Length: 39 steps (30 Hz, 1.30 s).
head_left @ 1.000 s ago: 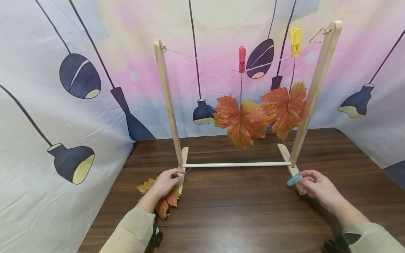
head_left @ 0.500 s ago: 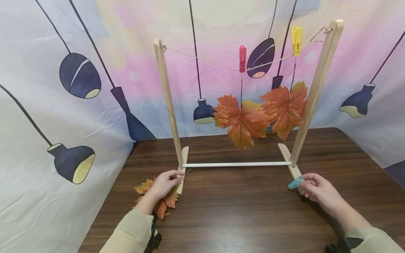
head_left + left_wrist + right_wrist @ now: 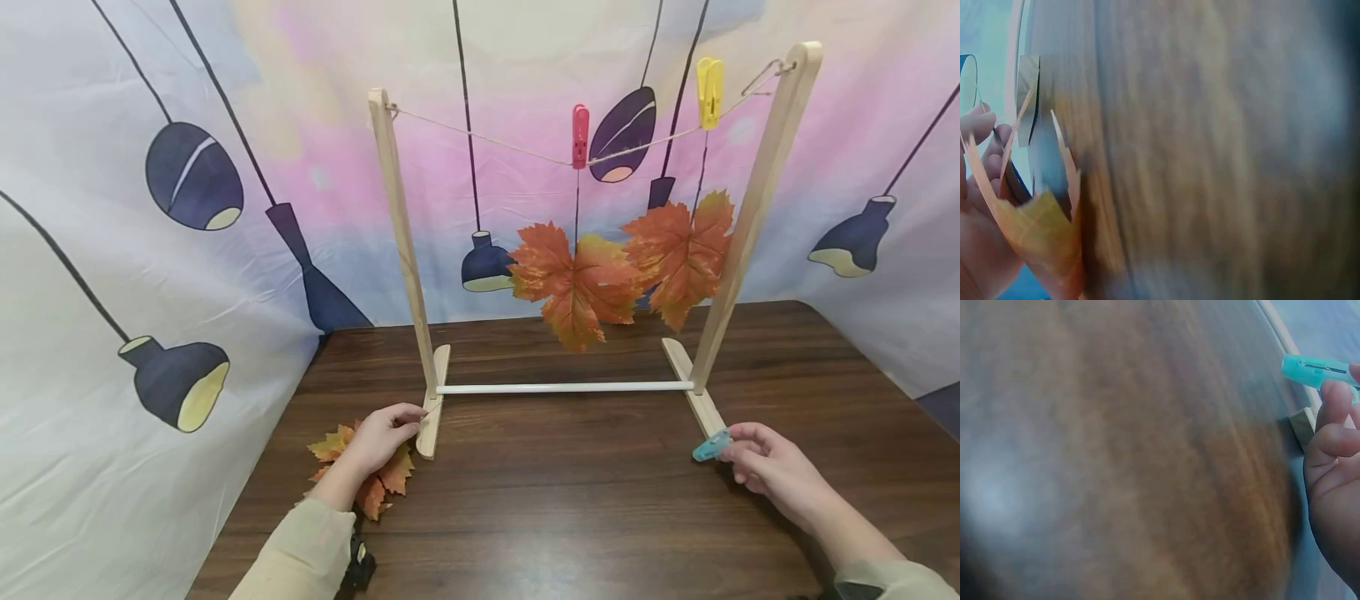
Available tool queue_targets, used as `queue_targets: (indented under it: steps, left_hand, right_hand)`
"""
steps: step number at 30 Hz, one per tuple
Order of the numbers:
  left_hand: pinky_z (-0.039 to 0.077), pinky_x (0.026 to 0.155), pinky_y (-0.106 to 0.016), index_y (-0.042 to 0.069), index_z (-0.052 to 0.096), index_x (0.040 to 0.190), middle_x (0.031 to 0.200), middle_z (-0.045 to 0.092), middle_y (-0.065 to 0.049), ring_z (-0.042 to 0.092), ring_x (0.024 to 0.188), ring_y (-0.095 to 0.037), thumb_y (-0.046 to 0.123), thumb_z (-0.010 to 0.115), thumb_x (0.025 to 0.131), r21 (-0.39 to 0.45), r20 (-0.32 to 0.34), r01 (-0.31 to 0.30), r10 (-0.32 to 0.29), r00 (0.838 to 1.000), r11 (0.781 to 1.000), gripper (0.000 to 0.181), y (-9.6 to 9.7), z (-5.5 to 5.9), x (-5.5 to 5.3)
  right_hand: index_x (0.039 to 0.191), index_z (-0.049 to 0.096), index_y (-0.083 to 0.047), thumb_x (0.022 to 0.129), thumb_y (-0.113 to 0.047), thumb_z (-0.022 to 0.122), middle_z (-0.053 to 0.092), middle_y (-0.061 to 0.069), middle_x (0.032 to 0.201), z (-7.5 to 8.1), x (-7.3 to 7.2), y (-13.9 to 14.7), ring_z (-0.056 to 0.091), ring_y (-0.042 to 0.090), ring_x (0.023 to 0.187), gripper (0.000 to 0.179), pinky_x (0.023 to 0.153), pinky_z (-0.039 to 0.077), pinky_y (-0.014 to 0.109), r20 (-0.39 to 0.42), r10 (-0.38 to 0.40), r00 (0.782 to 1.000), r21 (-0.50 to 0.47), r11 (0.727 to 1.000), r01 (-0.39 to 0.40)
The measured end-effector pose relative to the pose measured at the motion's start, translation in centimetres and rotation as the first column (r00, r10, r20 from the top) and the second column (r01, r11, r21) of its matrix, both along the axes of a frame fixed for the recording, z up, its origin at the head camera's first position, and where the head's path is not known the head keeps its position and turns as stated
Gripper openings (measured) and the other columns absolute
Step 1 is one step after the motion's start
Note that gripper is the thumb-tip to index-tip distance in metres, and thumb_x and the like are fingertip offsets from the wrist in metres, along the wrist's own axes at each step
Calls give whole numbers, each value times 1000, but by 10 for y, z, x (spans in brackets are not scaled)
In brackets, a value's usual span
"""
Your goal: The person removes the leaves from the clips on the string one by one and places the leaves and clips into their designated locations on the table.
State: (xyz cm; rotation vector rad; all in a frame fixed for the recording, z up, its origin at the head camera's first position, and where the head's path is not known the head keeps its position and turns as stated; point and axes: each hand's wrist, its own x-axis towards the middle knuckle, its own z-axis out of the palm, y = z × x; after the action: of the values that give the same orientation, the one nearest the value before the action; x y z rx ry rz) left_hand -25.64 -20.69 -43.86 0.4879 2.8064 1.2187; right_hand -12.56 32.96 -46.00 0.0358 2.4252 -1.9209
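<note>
My left hand (image 3: 381, 440) pinches the thin stem of an orange and yellow maple leaf (image 3: 396, 473), which lies beneath the hand and wrist at the table's left. In the left wrist view the leaf (image 3: 1041, 234) shows curled beside the palm. My right hand (image 3: 776, 467) holds a turquoise clothespin (image 3: 711, 446) between thumb and fingers, near the right foot of a wooden frame (image 3: 405, 242). On the string (image 3: 483, 140) across that frame sit a red clothespin (image 3: 580, 137) and a yellow clothespin (image 3: 709, 93). Below each hangs an orange maple leaf (image 3: 576, 283) by its stem.
The frame's posts stand on wooden feet joined by a white rod (image 3: 562, 388). Its right post (image 3: 757, 217) partly overlaps the second hanging leaf. Behind the brown table (image 3: 570, 500) hangs a cloth backdrop (image 3: 315, 50) with printed lamps.
My left hand has drawn slightly left and toward me with the leaf. The right hand with the turquoise clothespin has shifted a little right and nearer. The view has tilted slightly.
</note>
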Motion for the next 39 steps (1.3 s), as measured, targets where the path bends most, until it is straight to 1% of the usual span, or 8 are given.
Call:
queue_targets:
  steps: [5,10,14,21,28,32,35,39]
  left_hand:
    - [47,82,-42,10,66,111,105,66,-5,60,97,-23,9,59,92,-26,-12,-12,12,1000,1000,21,-3,0,1]
    - [46,82,-41,8,66,112,107,65,-7,59,98,-24,9,58,92,-14,-5,-17,17,1000,1000,21,-6,-1,1]
    - [47,80,-40,8,65,112,106,64,-7,59,96,-23,7,59,92,-14,1,-30,30,1000,999,21,-10,-3,1]
    - [47,81,-40,10,65,113,107,64,-6,59,96,-22,9,58,92,-16,14,-30,30,999,999,21,-10,-4,0]
    - [47,80,-39,9,65,112,105,64,-6,59,95,-23,7,58,92,-19,14,-22,22,1000,1000,21,-12,-5,1]
    - [47,81,-40,10,66,112,105,65,-6,59,96,-23,7,58,92,-18,12,-23,23,1000,1000,21,-11,-5,2]
    - [47,82,-40,11,66,111,105,65,-5,60,97,-23,7,58,92,-17,21,-25,25,999,1000,21,-11,-6,2]
    - [47,81,-38,12,67,111,104,65,-4,60,97,-22,7,59,92,-14,16,-19,19,1000,1000,21,-11,-9,1]
  right_hand:
    - [116,39,-6,95,-13,53,61,0,94,-2,4,1,54,12,72,26,62,48,27,12,-5,1000,-5,1000,5]
    - [116,39,-4,94,-8,53,61,-2,92,-2,4,0,54,13,70,26,60,48,26,2,1,1000,-9,1000,-1]
    - [116,39,-3,93,-9,54,61,-1,90,-2,3,-3,55,14,68,28,57,46,25,-8,7,1000,29,1000,-7]
    - [117,39,-1,93,-14,58,60,7,87,-2,1,-9,54,16,61,34,44,38,25,-30,20,999,109,994,-17]
    - [118,40,0,91,-15,61,61,5,84,-2,-3,-13,51,16,56,37,40,35,25,-22,5,1000,157,988,-1]
    - [118,41,4,89,-13,63,58,4,78,-2,-5,-17,50,14,55,40,44,39,25,-46,4,999,222,975,6]
    - [118,44,5,88,-14,66,54,3,71,-2,-5,-18,47,12,52,42,46,40,27,-64,11,998,288,958,8]
    - [118,47,2,86,-19,68,50,2,66,-1,-5,-20,44,11,50,44,45,39,27,-52,12,999,339,941,6]
